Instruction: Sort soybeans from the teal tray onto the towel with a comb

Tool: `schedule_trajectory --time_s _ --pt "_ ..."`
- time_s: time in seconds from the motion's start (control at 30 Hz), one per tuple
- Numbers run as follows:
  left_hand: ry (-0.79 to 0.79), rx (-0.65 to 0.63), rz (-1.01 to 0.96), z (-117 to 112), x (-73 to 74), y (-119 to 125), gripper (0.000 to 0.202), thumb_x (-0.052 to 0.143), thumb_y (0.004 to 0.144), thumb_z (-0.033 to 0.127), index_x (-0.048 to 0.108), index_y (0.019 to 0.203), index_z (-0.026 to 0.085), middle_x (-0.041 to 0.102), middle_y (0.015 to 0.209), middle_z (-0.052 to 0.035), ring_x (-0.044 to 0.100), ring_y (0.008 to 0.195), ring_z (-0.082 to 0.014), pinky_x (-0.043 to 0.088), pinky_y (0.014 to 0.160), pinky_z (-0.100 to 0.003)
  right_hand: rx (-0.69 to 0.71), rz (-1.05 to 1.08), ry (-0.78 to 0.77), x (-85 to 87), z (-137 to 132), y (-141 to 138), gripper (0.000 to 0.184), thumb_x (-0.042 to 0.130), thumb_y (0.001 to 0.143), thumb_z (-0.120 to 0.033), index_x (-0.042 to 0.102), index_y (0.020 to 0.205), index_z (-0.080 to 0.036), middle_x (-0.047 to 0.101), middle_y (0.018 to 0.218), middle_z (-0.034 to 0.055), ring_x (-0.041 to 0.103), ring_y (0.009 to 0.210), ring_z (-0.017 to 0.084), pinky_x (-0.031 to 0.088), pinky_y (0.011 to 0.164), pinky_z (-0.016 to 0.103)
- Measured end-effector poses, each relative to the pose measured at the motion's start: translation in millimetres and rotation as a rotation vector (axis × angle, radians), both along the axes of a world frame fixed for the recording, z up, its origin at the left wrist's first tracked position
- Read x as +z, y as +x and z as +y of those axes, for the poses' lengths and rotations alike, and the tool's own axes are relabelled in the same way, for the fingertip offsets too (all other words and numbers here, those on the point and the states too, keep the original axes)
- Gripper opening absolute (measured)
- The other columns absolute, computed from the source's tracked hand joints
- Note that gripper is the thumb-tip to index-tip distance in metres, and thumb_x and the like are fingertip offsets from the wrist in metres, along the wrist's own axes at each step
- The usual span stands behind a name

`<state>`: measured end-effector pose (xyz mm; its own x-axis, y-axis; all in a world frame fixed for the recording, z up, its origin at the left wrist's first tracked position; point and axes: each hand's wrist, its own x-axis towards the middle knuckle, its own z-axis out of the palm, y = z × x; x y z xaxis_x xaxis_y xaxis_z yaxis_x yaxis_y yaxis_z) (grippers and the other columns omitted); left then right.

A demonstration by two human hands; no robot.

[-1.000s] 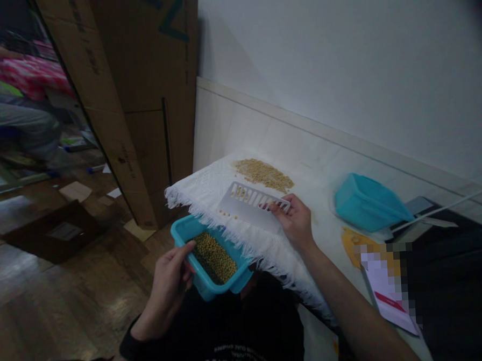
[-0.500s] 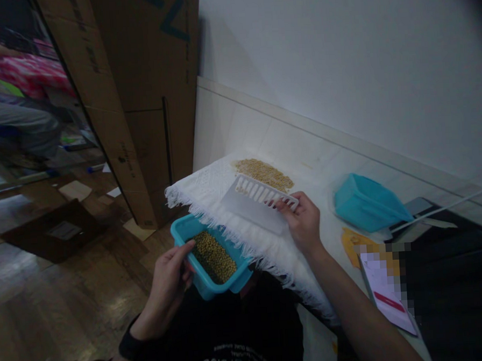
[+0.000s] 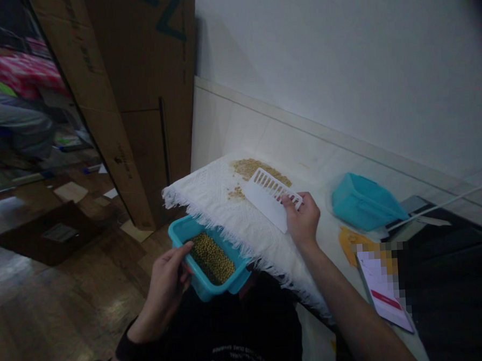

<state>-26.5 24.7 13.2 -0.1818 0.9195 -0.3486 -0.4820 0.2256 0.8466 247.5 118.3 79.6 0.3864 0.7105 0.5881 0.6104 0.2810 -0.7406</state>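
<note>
My left hand (image 3: pixel 168 278) grips the near left rim of a blue plastic bin (image 3: pixel 178 231), thumb over the edge. Dried beans (image 3: pixel 212 257), yellowish and round like soybeans, lie in its bottom. The bin sits just below the fringed edge of a white cloth (image 3: pixel 209 190). On that cloth, a flat white plastic scraper (image 3: pixel 266 203) with a row of slots is pinched by my right hand (image 3: pixel 303 220) at its right end. Beyond the scraper spreads a pile of beans (image 3: pixel 260 168), and a few loose beans (image 3: pixel 235 192) lie off its left end.
A second blue container (image 3: pixel 365 201) stands at the right by a yellow cloth (image 3: pixel 347 245) and a phone-like tablet (image 3: pixel 386 297). A tall cardboard box (image 3: pixel 146 61) rises at the left beside the wall. Another person's leg (image 3: pixel 15 117) shows at far left.
The scraper has moved slightly right and tilted, now nearer the bean pile. Several loose beans now show at its left end. My left hand keeps hold of the bin.
</note>
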Motion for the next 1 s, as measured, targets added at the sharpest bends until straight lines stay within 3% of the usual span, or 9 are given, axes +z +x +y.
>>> schedule_trajectory --time_s 0.4,0.67,1.0 --pt "0.004 0.003 0.027 0 1.7 0 0.04 0.075 0.07 0.042 0.051 0.047 0.019 0.04 0.034 0.0065 0.029 0.028 -0.0058 0.023 0.029 -0.02 0.128 0.068 -0.046 -1.2 4 -9 0.038 0.07 0.075 -0.056 0.056 0.081 -0.021 0.068 0.071 0.0013 0.061 0.062 0.019 0.048 0.057 0.029" --pt "0.01 0.012 0.007 0 1.5 1 0.039 0.074 0.071 0.041 0.051 0.048 0.019 0.04 0.034 0.0071 0.029 0.028 -0.0057 0.023 0.029 -0.019 0.199 0.116 -0.047 6.9 -4 -23 0.037 0.071 0.075 -0.055 0.056 0.08 -0.021 0.069 0.074 0.0019 0.064 0.065 0.019 0.05 0.062 0.03" --pt "0.006 0.022 0.033 0 5.4 1 0.039 0.075 0.068 0.042 0.05 0.047 0.02 0.041 0.035 0.0064 0.029 0.028 -0.0056 0.023 0.029 -0.02 0.226 0.127 -0.047 6.0 -19 -6 0.036 0.072 0.075 -0.053 0.056 0.078 -0.021 0.068 0.072 0.0006 0.063 0.063 0.017 0.048 0.057 0.027"
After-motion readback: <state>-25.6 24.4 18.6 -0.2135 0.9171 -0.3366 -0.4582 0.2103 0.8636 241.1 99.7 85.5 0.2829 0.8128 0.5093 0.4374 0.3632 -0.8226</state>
